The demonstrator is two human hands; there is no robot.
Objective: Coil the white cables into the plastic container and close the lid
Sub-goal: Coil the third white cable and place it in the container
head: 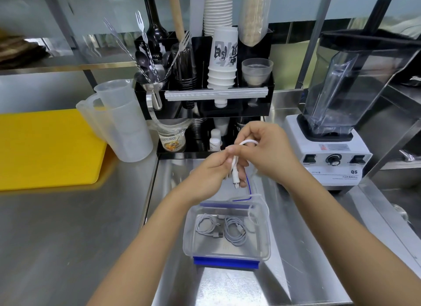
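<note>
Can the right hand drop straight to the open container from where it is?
Probably yes: the right hand sits above the plastic container, lid off, nothing between, though both hands hold the white cable.

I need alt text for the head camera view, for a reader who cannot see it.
Two hands, the left hand and right hand, hold a white cable in a loop above an open clear plastic container on a steel counter. Two coiled cables already lie inside it. A blender stands to the right.
</note>
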